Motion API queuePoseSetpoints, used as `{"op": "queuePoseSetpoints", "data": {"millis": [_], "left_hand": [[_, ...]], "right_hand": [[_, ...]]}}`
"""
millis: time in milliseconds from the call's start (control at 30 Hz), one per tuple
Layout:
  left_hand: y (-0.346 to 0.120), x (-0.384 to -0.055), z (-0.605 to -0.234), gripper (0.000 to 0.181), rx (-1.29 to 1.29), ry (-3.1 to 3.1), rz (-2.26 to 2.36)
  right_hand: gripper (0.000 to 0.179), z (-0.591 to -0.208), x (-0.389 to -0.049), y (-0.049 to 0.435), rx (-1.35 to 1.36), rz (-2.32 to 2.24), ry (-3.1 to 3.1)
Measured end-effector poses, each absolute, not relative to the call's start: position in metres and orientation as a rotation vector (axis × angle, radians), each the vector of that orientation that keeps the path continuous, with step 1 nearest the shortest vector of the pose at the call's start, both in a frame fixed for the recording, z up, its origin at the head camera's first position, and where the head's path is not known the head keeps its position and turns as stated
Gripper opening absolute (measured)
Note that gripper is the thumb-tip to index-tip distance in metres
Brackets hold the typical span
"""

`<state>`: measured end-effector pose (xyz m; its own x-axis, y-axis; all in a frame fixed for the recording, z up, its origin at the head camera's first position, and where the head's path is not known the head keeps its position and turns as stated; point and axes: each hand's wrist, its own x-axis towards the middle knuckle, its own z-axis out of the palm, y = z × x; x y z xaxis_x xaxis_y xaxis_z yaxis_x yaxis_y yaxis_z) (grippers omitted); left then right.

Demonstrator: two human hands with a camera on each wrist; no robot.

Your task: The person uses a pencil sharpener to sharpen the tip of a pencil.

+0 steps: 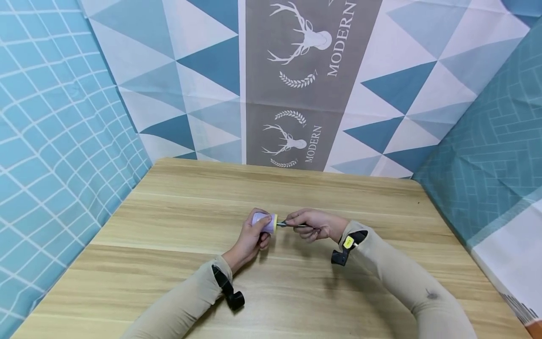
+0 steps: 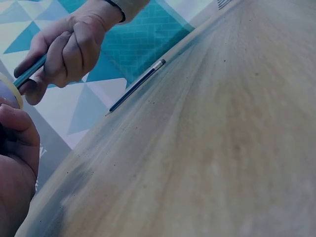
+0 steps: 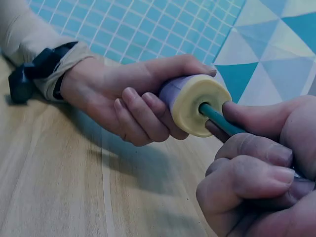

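My left hand [image 1: 251,238] grips a purple pencil sharpener [image 1: 263,222] with a pale yellow end, its thumb laid along the side. In the right wrist view the sharpener's yellow face [image 3: 190,116] is turned toward my right hand, with a round hole in the middle. My right hand [image 1: 313,223] pinches a green pencil [image 3: 222,120] between thumb and forefinger, the other fingers curled. The pencil's front end sits inside the hole, so its tip is hidden. Both hands are held above the wooden table [image 1: 190,221].
Another pencil [image 2: 136,89], dark blue with a metal-ringed end, lies on the table in the left wrist view. Patterned cloth [image 1: 211,70] hangs behind the table, with blue grid cloth [image 1: 55,117] at the left and teal cloth [image 1: 495,155] at the right.
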<state>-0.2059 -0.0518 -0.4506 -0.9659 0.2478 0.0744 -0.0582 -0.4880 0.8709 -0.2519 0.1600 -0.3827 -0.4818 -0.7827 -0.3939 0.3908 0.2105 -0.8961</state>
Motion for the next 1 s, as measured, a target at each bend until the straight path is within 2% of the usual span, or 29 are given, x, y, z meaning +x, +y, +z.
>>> {"op": "queuePoseSetpoints", "data": {"millis": [167,300,533,633,733,867,1000], "left_hand": [[-0.050,-0.209,-0.451,0.010,0.306,1.509,2.537],[-0.050,-0.210,-0.449,0.012,0.313,1.513,2.535],[-0.051,-0.209,-0.449,0.012,0.278,1.531,2.525],[-0.051,-0.209,-0.449,0.011,0.282,1.531,2.535],[-0.052,-0.210,-0.449,0.010,0.288,1.537,2.527],[-0.051,-0.209,-0.449,0.010,0.264,1.516,2.537],[-0.050,-0.207,-0.451,0.019,0.210,1.470,2.562]], "right_hand": [[0.014,-0.382,-0.251,0.164,-0.423,-1.469,1.561],[0.023,-0.380,-0.244,0.165,-0.679,-1.357,2.019],[0.018,-0.389,-0.224,0.163,-1.707,-0.538,3.035],[0.020,-0.397,-0.224,0.161,-2.102,-0.261,3.180],[0.028,-0.401,-0.228,0.158,-2.375,-0.024,3.221],[0.033,-0.403,-0.233,0.155,-2.570,0.304,3.192],[0.037,-0.405,-0.234,0.155,-2.558,0.450,3.108]]}}
